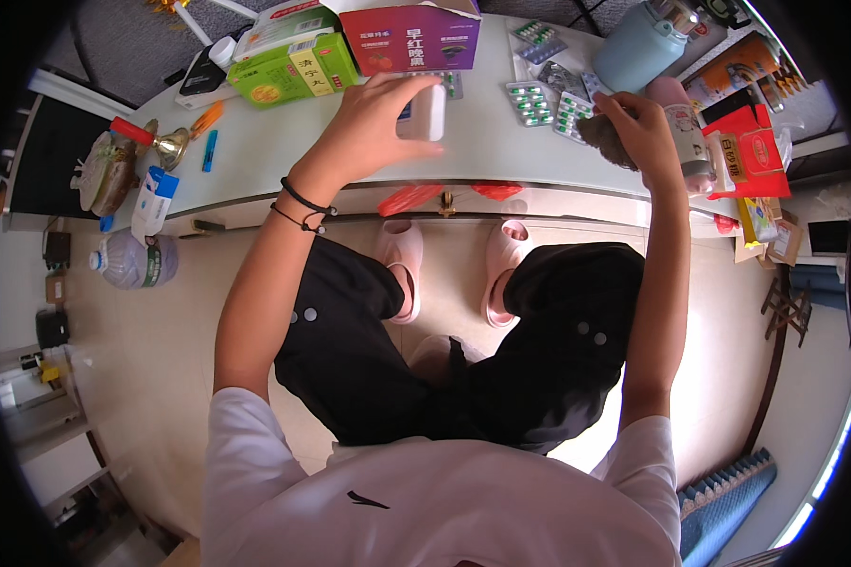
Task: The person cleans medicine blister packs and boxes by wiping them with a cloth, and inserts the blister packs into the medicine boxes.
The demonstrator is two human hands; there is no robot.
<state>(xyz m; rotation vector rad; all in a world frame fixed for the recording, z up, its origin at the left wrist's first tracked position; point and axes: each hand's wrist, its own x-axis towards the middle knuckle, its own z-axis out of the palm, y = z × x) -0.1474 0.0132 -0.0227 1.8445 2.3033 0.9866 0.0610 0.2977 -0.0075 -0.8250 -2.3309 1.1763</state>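
Note:
My left hand (365,131) is at the table's far middle, curved around a small white container (436,113) with a blue patch on its side. The index finger lies near its top and the blurred thumb near its lower edge; whether they grip it I cannot tell. My right hand (642,135) pinches a dark grey-brown, cloth-like piece (606,140) at the table's right. Left of that piece lie capsule blister packs (530,104), with green-and-white capsules. A pink bottle (681,127) lies just beyond my right hand.
A purple-red carton (411,42) and green box (298,71) stand at the back. On the left are a brass candlestick (170,145) and blue lighter (210,151); on the right, a light-blue flask (638,46) and red bag (755,152). A large water bottle (135,260) lies on the floor.

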